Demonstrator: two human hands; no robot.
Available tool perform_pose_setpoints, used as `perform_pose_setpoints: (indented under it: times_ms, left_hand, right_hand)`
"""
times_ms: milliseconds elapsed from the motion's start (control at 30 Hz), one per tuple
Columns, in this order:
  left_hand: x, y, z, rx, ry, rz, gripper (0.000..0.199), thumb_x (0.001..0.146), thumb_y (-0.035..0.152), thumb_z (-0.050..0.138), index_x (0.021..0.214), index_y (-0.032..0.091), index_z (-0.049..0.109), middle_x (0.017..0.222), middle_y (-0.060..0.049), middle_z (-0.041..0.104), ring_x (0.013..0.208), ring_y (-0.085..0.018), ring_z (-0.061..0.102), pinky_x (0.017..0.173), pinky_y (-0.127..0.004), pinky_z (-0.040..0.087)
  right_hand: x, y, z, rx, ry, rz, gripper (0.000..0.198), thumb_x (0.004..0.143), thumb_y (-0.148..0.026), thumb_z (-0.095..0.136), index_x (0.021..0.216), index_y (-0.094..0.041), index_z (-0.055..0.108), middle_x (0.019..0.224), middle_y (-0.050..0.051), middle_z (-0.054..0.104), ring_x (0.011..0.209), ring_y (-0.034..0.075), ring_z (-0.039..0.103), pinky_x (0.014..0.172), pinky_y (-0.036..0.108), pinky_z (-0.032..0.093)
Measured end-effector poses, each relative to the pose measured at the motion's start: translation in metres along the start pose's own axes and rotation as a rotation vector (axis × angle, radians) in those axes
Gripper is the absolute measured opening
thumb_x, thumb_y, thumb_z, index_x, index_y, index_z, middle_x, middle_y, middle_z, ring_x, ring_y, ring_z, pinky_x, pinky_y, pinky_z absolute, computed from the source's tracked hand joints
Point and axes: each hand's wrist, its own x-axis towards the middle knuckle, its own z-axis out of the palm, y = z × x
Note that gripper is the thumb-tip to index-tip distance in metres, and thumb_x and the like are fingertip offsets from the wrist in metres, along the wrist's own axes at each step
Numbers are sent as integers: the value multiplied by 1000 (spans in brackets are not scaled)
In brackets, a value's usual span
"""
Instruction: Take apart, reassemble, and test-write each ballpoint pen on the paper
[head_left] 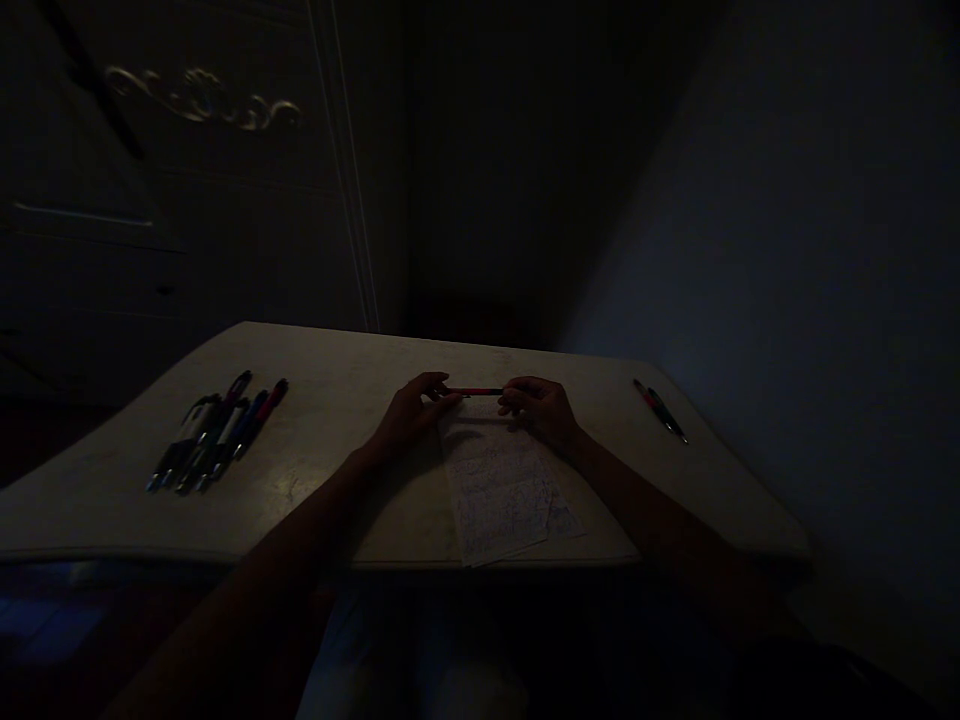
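A slim red pen (477, 391) lies level between my two hands, above the top end of a sheet of paper (499, 490). My left hand (421, 400) pinches its left end. The fingers of my right hand (538, 402) close on the right end. Dense handwriting or scribbles cover the paper, and another sheet's edge shows under it at the right. The dim light hides fine detail on the pen.
Several pens (217, 430) lie in a group on the left of the pale table (322, 360). Toward the right edge lie a couple of pens (660, 410). A wall (810, 250) rises at the right; dark furniture with an ornate handle (202, 98) stands at the left.
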Motion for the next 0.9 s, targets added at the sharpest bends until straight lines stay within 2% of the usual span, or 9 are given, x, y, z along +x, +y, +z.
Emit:
perform_pose_setpoints:
  times_ms: [67,167,300,500,667,733,833,900]
  left_hand:
    - [1,1,1,16,-20,-41,37,86,55,64,102,23,71,93,-8,72,86,-25,67,77,-39,55]
    - [1,3,0,35,-74,-52,44,91,59,55,88,19,73,81,-8,72,77,-24,66,75,-38,54]
    - [0,3,-1,8,-58,-35,41,87,54,62,92,16,77,83,-8,75,77,-24,69,74,-36,55]
    - [-2,0,-1,-40,43,66,22,82,38,72,92,20,81,94,-9,79,86,-25,73,82,-37,57]
    - [-5,2,-2,-84,87,163,16,82,32,75,92,22,82,92,-9,79,83,-24,74,80,-38,60]
    - [-5,1,-2,-86,102,187,16,83,31,74,93,22,82,93,-9,79,84,-24,74,80,-38,60]
    - [-4,-2,0,-42,123,161,15,84,29,73,93,22,82,95,-8,80,86,-24,74,83,-38,60]
    - [-2,-5,2,-9,137,135,13,83,28,73,93,23,81,96,-7,80,88,-24,74,85,-38,60]
  right_hand:
    - [0,0,0,-10,-6,-8,33,68,-45,85,80,-17,74,69,5,73,61,16,68,49,24,55]
    - [-1,-2,0,-13,-12,-5,31,68,-43,85,78,-16,74,66,4,72,59,15,67,48,23,55]
    - [-7,-5,2,32,-37,47,34,66,-44,85,79,-15,72,64,3,71,53,15,65,41,23,54]
    - [-10,-9,5,49,-25,53,34,66,-45,85,77,-16,71,66,4,70,53,17,66,39,25,52]
    - [-7,-7,6,25,-11,3,32,66,-44,85,71,-16,71,64,3,69,53,16,66,49,27,54]
    - [-7,-7,7,33,-17,21,34,64,-45,86,73,-16,71,65,3,69,53,16,66,48,26,53]
    - [-6,-7,6,51,-48,83,39,62,-47,88,79,-16,71,70,4,72,58,19,69,47,27,53]
    - [-4,-7,2,26,-101,113,41,62,-47,89,83,-17,72,75,6,75,65,20,72,57,30,58]
